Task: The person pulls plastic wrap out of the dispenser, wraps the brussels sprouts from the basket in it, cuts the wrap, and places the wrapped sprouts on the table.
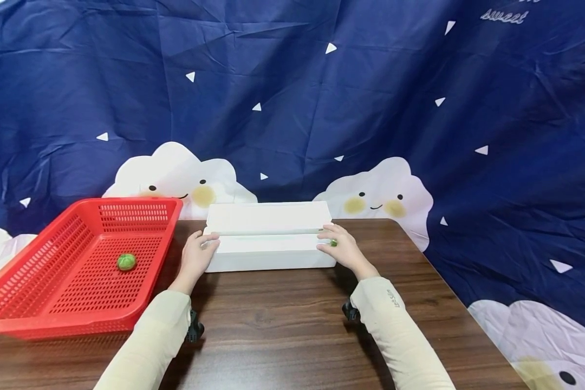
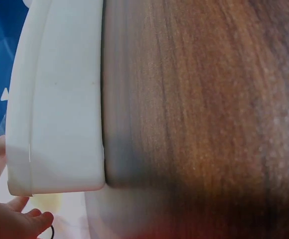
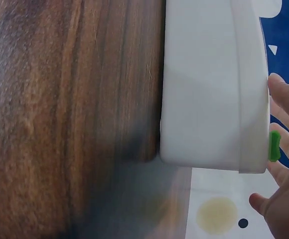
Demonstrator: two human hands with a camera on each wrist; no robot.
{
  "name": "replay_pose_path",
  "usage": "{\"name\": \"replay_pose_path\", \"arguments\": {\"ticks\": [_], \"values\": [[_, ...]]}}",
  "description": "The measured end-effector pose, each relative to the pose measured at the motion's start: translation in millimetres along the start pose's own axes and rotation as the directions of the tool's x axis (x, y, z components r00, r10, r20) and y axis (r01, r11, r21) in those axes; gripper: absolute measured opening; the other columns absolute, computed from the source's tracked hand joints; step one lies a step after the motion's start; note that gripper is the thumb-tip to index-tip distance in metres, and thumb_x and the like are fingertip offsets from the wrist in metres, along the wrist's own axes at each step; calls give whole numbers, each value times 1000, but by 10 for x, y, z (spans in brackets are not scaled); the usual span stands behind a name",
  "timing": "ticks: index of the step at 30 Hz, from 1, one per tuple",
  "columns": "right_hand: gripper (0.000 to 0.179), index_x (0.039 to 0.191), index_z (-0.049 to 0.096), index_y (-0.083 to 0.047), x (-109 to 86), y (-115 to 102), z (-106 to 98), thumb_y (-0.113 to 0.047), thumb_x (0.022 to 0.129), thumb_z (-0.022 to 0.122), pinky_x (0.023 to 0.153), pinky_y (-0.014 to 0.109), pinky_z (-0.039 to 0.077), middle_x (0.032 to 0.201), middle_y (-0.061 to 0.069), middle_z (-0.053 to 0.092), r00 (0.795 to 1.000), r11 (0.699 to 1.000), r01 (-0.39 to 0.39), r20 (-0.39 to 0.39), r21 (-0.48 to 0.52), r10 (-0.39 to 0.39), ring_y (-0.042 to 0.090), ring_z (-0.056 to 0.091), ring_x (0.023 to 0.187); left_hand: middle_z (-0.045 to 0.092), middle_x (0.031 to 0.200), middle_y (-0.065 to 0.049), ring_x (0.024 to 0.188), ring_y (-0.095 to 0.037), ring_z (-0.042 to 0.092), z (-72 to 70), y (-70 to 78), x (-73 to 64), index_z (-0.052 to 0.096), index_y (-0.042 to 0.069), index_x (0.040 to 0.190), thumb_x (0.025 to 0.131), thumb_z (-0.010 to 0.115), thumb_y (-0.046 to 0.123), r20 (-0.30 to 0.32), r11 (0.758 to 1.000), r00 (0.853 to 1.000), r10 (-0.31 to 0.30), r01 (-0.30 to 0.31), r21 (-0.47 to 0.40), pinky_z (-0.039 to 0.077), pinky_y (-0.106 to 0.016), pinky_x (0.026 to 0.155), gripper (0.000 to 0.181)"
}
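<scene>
A long white box [image 1: 273, 261] lies across the table in front of me, with a white panel [image 1: 268, 218] along its back. At its left end is my left hand [image 1: 197, 253], with the thumb by the top edge and the fingers spread loosely. My right hand [image 1: 343, 249] is at the right end, its fingers reaching over the top edge. A small green piece [image 3: 274, 146] sits on top of the box near that hand's fingers. In both wrist views the box's front wall [image 2: 67, 99] shows, with the fingers beside its ends.
A red perforated basket [image 1: 148, 295] stands on the left of the brown wooden table [image 1: 273, 325]. Inside it lies a round green item [image 1: 126, 262]. Behind the table hangs a blue cloth [image 1: 283, 81] with clouds and white triangles.
</scene>
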State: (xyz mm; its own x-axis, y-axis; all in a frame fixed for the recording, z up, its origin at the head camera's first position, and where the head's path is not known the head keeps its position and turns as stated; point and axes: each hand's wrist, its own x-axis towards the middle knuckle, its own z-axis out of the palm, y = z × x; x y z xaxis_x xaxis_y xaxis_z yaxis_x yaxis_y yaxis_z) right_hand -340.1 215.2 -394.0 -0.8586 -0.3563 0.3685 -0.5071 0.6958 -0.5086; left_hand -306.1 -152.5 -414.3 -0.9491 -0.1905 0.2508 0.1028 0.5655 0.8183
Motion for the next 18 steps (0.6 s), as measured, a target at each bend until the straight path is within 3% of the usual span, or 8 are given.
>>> {"name": "replay_pose_path", "arguments": {"ticks": [10, 18], "values": [[20, 97, 71, -1, -14, 89, 12, -16, 85, 66, 104, 50, 19, 133, 19, 45, 995, 990, -97, -2, 103, 98, 39, 26, 130, 40, 133, -25, 122, -39, 36, 7, 0, -16, 65, -6, 107, 91, 57, 18, -77, 1000, 997, -2, 2, -3, 26, -44, 101, 30], [19, 88, 71, 4, 30, 64, 51, -14, 86, 66, 100, 46, 30, 125, 20, 52, 989, 986, -103, -92, 130, 115, 35, 41, 122, 41, 133, -24, 123, -37, 35, 13, -39, 20, 64, -6, 107, 92, 56, 18, -72, 1000, 997, -9, 8, -13, 25, -43, 102, 29]]}}
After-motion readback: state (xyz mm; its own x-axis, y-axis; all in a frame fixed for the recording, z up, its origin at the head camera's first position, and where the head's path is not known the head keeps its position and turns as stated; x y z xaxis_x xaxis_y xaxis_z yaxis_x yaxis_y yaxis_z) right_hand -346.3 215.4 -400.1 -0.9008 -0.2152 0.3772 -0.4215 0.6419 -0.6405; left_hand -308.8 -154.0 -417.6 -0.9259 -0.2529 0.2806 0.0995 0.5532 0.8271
